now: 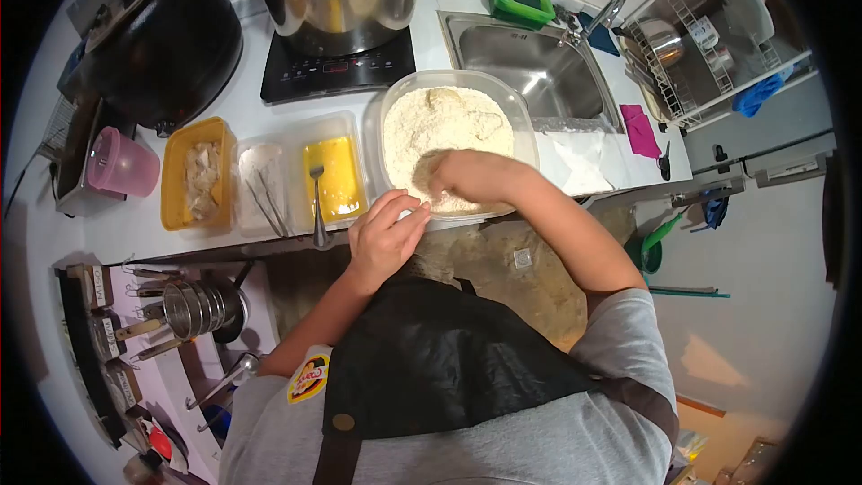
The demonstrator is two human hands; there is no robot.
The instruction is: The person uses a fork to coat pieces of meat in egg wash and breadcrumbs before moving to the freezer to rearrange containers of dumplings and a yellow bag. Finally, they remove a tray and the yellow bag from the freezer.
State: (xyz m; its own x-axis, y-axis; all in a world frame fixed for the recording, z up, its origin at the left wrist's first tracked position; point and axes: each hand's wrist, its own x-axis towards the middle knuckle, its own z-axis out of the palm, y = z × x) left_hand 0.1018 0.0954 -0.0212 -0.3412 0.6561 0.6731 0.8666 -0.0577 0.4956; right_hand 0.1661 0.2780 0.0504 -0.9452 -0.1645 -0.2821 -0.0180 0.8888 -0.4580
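A clear plastic tub (pixel 530 130) full of pale crumbs (pixel 449 126) sits at the counter's front edge. My right hand (pixel 476 177) reaches down into the crumbs, slightly blurred, with its fingertips hidden. A crumb-covered lump (pixel 429 169) shows beside those fingers. At the tub's front left corner, my left hand (pixel 388 232) has its fingers curled together against the rim. Left of the tub stands a container of yellow liquid like beaten egg (pixel 337 175), with a fork (pixel 318 202) lying across it.
Tongs (pixel 265 202) rest in a tray of white powder (pixel 256 162). Further left, a yellow container (pixel 168 184) holds pale pieces (pixel 203 180). Behind are a steel pot (pixel 341 4) on an induction cooker (pixel 287 81), a black pot (pixel 166 45) and a sink (pixel 548 63). Scissors (pixel 664 162) lie right.
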